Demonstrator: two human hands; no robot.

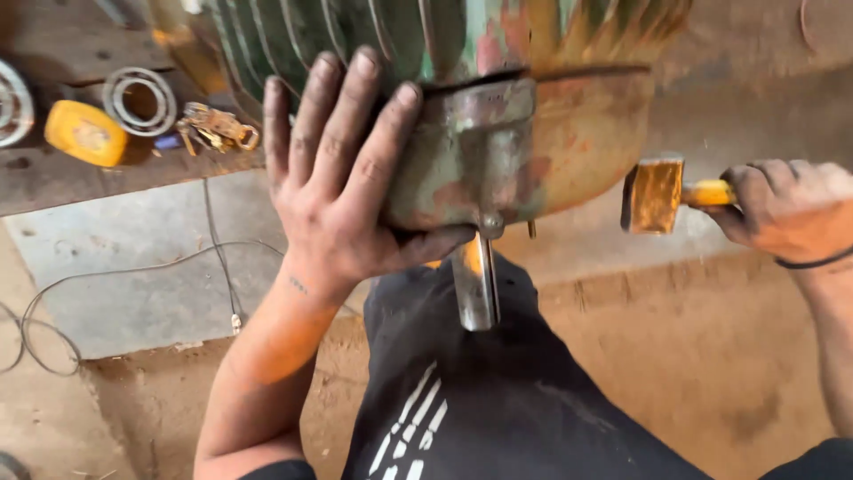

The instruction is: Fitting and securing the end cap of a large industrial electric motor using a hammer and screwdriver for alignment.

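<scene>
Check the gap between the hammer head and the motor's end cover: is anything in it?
Nothing: in the head view the hammer head and end cover are apart, with bare wall behind.

yellow tape measure (86,132): on the wooden bench, well left of the fingers
bearing ring (140,100): just beside it, nearer the fingers
rusty keys (216,127): close left of the fingertips
cable (133,271): on the floor, below

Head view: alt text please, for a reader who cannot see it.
A person's left hand presses flat against the rusty green end cover of a finned electric motor, while the right hand holds a yellow-handled hammer beside it. A steel shaft sticks out below; bearing rings lie on a bench behind.
</scene>
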